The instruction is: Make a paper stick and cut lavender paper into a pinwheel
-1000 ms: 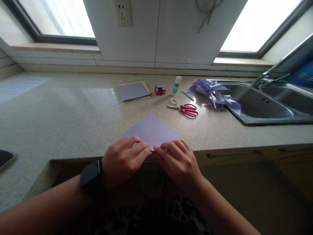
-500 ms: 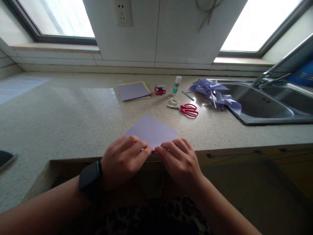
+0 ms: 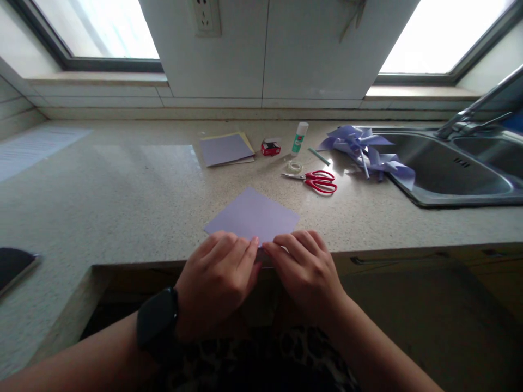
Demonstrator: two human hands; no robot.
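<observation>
A sheet of light purple paper [image 3: 253, 214] lies cornerwise at the counter's front edge, its near corner under my fingers. My left hand [image 3: 223, 269], below a black watch [image 3: 157, 319], pinches that near edge with curled fingers. Close beside it, my right hand [image 3: 304, 267] grips the same edge between thumb and fingers. The fingertips of both hands almost meet, and they hide most of the near corner. Beyond the sheet lie red-handled scissors [image 3: 321, 181], a roll of clear tape [image 3: 295, 166] and a standing glue stick [image 3: 299, 139].
A stack of coloured paper [image 3: 227, 149] and a small red box [image 3: 270, 147] are at the back. A thin green stick [image 3: 319, 157] lies near purple paper pinwheels [image 3: 359, 144] beside the steel sink [image 3: 453, 174]. A dark object [image 3: 16, 267] sits at far left.
My left fingers have shifted on the near edge, with the thumb now lower, below the fingertips. My right hand keeps its grip. The whole view has moved slightly.
</observation>
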